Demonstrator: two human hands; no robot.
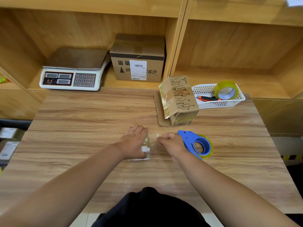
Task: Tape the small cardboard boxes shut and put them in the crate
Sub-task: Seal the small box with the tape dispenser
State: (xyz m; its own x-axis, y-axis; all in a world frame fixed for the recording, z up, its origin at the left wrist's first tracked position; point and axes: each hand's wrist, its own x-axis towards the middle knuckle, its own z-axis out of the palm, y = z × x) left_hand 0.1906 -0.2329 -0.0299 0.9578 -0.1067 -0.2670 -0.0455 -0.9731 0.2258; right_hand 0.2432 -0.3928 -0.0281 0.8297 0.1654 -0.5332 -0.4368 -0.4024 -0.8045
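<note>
My left hand [134, 141] lies over a small box [146, 149] on the wooden table [82, 128], fingers curled round it; only its taped right face and a white label show. My right hand [170, 142] grips a blue tape dispenser [196, 144] with a roll of clear yellowish tape, just right of the box. A short strip of clear tape [155, 141] stretches between the box and the dispenser. Behind them stands a taller printed cardboard box [178, 99], tilted, leaning on a smaller box under it.
A white mesh basket [205, 105] at the back right holds a tape roll [226, 90] and an orange-black cutter [208, 98]. On the shelf behind are a weighing scale [72, 72] and a labelled carton [137, 59]. Parcels lie at the left edge [8, 141].
</note>
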